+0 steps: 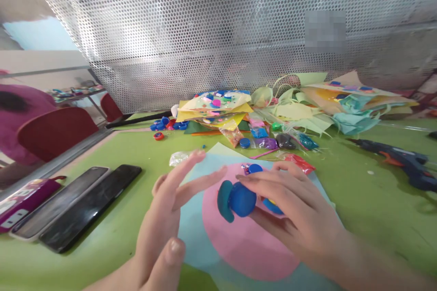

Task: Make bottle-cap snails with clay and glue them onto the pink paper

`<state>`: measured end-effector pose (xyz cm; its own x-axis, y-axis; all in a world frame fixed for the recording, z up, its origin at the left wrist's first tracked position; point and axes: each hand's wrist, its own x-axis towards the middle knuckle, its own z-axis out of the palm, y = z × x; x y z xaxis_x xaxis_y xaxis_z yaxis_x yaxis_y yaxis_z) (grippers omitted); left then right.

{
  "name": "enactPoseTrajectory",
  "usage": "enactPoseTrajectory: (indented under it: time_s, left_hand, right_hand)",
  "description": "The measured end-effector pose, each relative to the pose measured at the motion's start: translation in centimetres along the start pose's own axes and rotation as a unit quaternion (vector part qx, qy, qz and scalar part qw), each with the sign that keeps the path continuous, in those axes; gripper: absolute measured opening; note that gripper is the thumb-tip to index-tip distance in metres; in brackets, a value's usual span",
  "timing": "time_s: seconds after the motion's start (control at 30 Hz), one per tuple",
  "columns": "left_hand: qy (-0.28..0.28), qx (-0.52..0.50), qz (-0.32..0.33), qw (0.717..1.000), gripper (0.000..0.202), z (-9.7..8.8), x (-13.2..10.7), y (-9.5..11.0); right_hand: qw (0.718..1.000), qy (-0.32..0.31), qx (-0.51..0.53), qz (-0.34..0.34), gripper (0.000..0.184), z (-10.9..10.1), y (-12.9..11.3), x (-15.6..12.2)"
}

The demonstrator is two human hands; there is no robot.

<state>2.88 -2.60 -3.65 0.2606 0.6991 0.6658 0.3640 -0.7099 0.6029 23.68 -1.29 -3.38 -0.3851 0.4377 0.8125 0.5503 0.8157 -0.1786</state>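
Note:
My right hand (293, 211) is closed round a blue bottle cap (241, 199), holding it over a pink paper circle (246, 241) on a light blue sheet (194, 232). A teal crescent piece (223, 201) sits against the cap's left side. My left hand (167, 218) hovers beside it with fingers stretched out, one fingertip near the teal piece. Another small blue cap (255, 168) lies on the pink circle just beyond my right fingers.
Two dark phones (78, 207) and a purple case (20, 200) lie at the left on the green table (375, 204). A blue glue gun (399, 161) is at right. Paper scraps (307, 109), a craft stack (215, 107), loose caps (167, 124) and clay bags (273, 142) crowd the back before a perforated metal screen (218, 32).

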Motion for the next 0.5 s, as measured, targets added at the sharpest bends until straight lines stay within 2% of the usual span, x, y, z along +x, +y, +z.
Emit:
enactPoseTrajectory:
  time_s: [0.07, 0.17, 0.3, 0.5]
  left_hand:
    - [0.006, -0.067, -0.015, 0.998, 0.057, 0.0, 0.0, 0.1]
    - [-0.017, -0.102, 0.015, 0.995, 0.058, 0.1, -0.1, 0.0]
    - [-0.025, -0.046, 0.062, 0.997, 0.068, 0.0, -0.1, -0.6]
    - [-0.113, 0.041, 0.086, 0.989, 0.085, 0.2, 0.4, -1.3]
  right_hand:
    - [1.000, -0.001, -0.004, -0.002, 0.014, 0.0, -0.1, 0.0]
    - [1.000, -0.001, 0.001, -0.005, 0.013, 0.0, -0.1, 0.0]
    - [0.999, 0.019, 0.025, 0.011, 0.014, 0.0, -0.2, 0.0]
    - [0.998, 0.019, 0.055, -0.006, 0.016, -0.1, -0.2, -0.2]
